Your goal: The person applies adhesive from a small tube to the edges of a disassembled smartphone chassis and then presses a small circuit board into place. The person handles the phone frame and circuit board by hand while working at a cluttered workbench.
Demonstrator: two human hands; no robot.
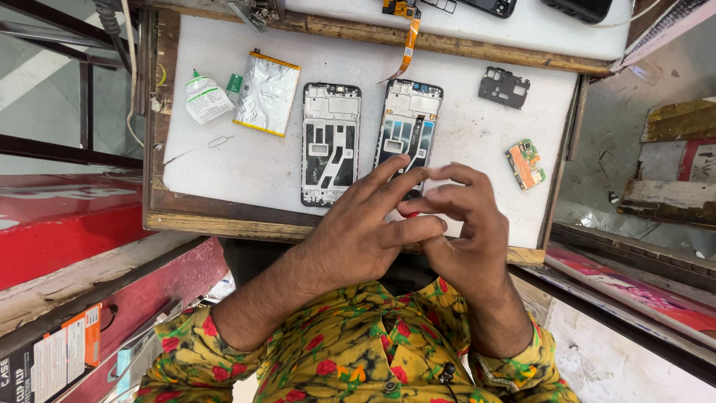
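My left hand [358, 231] and right hand [462, 224] pinched a small red piece [412, 215] just below the phone frame [408, 134]; gentle fingertip pressure seemed wise.

- One view only, from the head, looking steeply down.
- The white worktop [246, 160] fills the upper middle of the frame, close.
- Both hands meet at centre; the shirt [358, 351] fills the bottom edge.
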